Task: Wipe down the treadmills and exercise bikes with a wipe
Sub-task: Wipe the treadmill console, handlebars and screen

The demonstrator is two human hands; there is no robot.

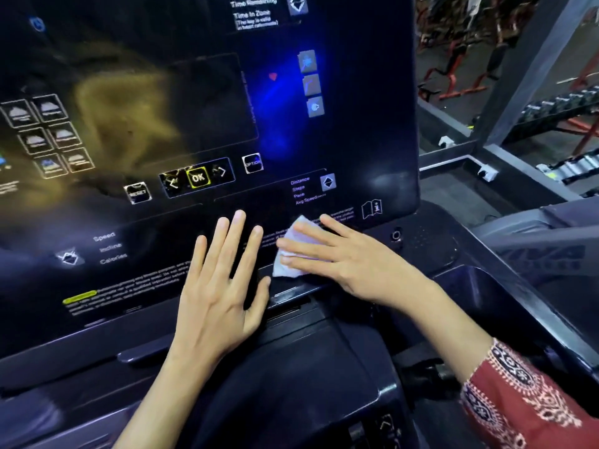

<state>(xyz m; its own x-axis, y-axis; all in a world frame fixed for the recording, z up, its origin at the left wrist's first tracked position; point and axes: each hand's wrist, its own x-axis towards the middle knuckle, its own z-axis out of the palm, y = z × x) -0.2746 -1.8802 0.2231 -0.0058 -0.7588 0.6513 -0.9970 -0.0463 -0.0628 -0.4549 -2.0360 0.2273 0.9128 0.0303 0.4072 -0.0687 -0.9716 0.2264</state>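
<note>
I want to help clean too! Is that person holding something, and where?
Nothing is gripped. The right hand presses the white wipe flat on the treadmill console, straight fingers across its middle. The left hand lies flat on the console, empty.

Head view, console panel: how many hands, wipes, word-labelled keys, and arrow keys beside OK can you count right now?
Hands: 2 (left hand, right hand)
Wipes: 1 (white wipe, under the right hand)
Word-labelled keys: 3 (OK key, RESET key, OPTION key)
Arrow keys: 2 (left arrow key, right arrow key)
Total: 8
</note>
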